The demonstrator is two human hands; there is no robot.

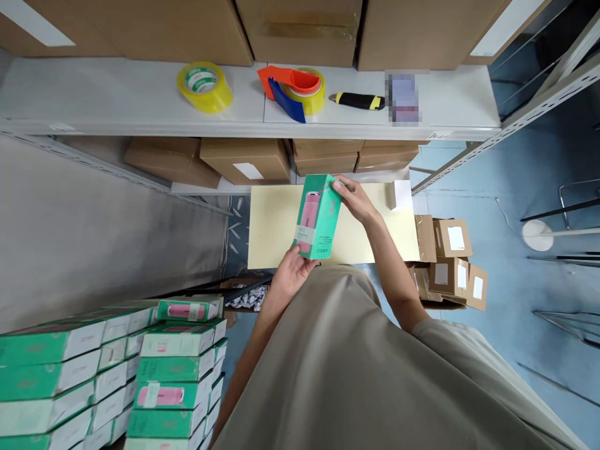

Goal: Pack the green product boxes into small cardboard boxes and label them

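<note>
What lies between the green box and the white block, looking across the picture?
In the head view, first comes the right hand, holding the green box, then yellow tabletop up to the white block.

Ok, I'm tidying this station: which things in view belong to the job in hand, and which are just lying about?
Seemingly in the job:
green box, held by left hand and right hand
matching stacked boxes

Apparently lying about:
yellow tape roll
tape dispenser
black-and-yellow tool
white box

Green carton [327, 219], pink cylindrical item [309, 214] printed on one face; tilted, held between left hand [293, 272] and right hand [355, 199].
</note>
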